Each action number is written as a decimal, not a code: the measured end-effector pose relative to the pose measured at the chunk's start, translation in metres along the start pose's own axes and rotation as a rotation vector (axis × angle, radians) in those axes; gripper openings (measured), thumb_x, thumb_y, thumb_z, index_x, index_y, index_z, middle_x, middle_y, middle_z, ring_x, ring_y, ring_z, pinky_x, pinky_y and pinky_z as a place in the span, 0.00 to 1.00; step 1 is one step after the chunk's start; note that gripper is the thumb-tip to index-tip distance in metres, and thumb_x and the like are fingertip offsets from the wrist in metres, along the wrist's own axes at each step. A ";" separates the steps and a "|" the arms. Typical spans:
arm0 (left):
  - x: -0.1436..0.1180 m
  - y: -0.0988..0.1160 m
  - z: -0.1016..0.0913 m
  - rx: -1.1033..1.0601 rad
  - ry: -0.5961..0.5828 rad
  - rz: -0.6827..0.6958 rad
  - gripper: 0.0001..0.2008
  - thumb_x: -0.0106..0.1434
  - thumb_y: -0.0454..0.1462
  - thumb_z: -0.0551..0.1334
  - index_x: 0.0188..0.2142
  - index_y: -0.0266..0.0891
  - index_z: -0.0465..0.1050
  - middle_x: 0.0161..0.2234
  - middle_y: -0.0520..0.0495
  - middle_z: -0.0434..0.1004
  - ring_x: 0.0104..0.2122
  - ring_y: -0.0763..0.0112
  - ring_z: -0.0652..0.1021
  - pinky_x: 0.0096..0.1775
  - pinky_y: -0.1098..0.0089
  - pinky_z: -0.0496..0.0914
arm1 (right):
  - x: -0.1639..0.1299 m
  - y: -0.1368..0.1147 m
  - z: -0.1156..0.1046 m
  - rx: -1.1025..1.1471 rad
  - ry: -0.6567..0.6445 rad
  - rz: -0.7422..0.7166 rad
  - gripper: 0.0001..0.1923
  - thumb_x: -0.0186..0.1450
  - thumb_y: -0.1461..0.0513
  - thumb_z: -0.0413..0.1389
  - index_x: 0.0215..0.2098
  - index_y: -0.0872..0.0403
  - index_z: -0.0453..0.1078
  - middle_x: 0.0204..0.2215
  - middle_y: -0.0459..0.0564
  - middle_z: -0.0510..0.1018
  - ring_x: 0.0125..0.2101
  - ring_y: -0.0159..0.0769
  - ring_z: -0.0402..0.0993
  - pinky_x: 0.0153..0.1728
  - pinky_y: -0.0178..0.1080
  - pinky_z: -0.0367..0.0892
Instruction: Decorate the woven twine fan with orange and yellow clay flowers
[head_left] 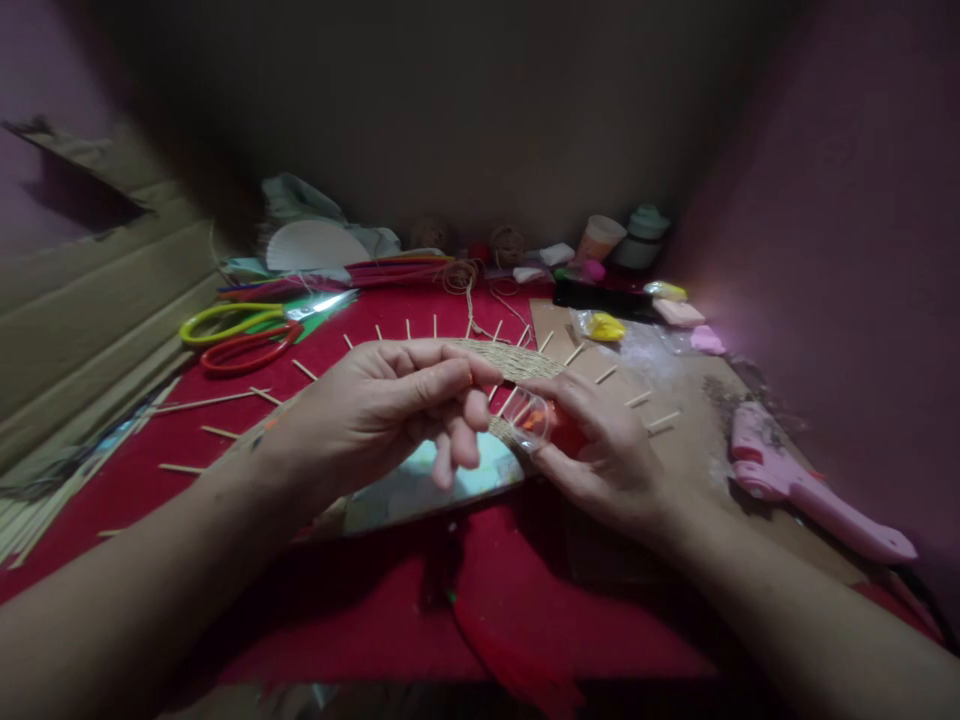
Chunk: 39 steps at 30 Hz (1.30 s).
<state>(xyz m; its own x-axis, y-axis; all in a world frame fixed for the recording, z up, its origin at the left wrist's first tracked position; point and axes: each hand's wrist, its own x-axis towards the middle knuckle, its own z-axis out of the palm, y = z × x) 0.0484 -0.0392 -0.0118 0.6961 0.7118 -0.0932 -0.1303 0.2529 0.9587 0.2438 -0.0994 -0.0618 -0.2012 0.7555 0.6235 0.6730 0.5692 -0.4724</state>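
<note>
My left hand (401, 405) hovers over the woven half-round piece, thumb and forefinger pinched together; a small reddish-orange spot shows at the fingertips, too little to name. Just right of it, my right hand (600, 440) is closed around a clear plastic packet of orange modelling clay (559, 428), its crinkled open end turned toward my left hand. Beneath both hands lies the twine weaving (517, 360), with thin sticks fanning out from its curved edge. A pale blue-green patterned board (412, 485) shows at its inner, near side, partly covered by my left hand.
Scissors (247, 335) with yellow and red handles lie at the left. A pink glue gun (810, 490) rests on brown cardboard (686, 455) at the right, near a wrapped yellow clay lump (604, 327). Twine balls (507, 243), a cup (600, 240) and a jar (643, 238) line the back.
</note>
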 end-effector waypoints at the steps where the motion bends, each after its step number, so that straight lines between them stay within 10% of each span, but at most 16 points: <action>1: -0.001 0.001 -0.001 0.022 0.013 -0.008 0.04 0.62 0.35 0.60 0.32 0.36 0.73 0.21 0.52 0.75 0.15 0.75 0.75 0.14 0.79 0.68 | 0.000 0.000 0.000 -0.003 -0.002 0.000 0.15 0.60 0.67 0.54 0.46 0.57 0.66 0.33 0.51 0.73 0.33 0.35 0.70 0.34 0.40 0.69; 13: -0.003 0.006 0.000 0.139 0.036 0.109 0.05 0.62 0.33 0.59 0.36 0.35 0.73 0.29 0.48 0.78 0.25 0.70 0.80 0.21 0.76 0.73 | 0.001 0.001 0.000 0.008 -0.022 0.002 0.16 0.60 0.67 0.54 0.48 0.59 0.66 0.34 0.53 0.73 0.36 0.36 0.71 0.37 0.40 0.69; 20: -0.006 0.009 -0.004 0.458 0.168 0.176 0.12 0.60 0.37 0.62 0.21 0.36 0.69 0.15 0.55 0.70 0.12 0.82 0.69 0.13 0.83 0.62 | 0.001 0.001 0.000 0.000 -0.009 0.000 0.15 0.61 0.66 0.55 0.47 0.58 0.66 0.33 0.52 0.73 0.34 0.35 0.70 0.36 0.40 0.69; 24: -0.007 0.009 -0.006 0.472 0.134 0.231 0.01 0.57 0.32 0.64 0.31 0.39 0.74 0.19 0.55 0.74 0.17 0.79 0.74 0.18 0.81 0.68 | 0.001 0.001 0.000 0.006 0.002 -0.006 0.15 0.61 0.67 0.55 0.46 0.59 0.66 0.36 0.54 0.74 0.37 0.37 0.71 0.38 0.41 0.69; 33: -0.007 0.016 -0.006 0.599 0.192 0.174 0.13 0.66 0.42 0.54 0.28 0.38 0.70 0.19 0.51 0.73 0.13 0.76 0.73 0.14 0.77 0.65 | 0.000 0.003 0.000 0.016 -0.012 -0.011 0.16 0.59 0.68 0.55 0.46 0.63 0.67 0.32 0.53 0.72 0.33 0.35 0.69 0.35 0.39 0.68; 39: -0.008 0.023 -0.015 0.839 0.139 0.160 0.08 0.54 0.39 0.66 0.25 0.39 0.70 0.17 0.54 0.69 0.16 0.77 0.70 0.16 0.78 0.63 | 0.000 0.002 -0.001 -0.003 0.001 -0.017 0.15 0.60 0.68 0.54 0.46 0.64 0.67 0.32 0.53 0.72 0.33 0.35 0.69 0.35 0.39 0.67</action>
<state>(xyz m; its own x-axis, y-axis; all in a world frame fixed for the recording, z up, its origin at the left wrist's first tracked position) 0.0292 -0.0289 0.0073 0.6141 0.7852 0.0803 0.3827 -0.3852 0.8397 0.2455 -0.0984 -0.0618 -0.2123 0.7453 0.6321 0.6716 0.5811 -0.4596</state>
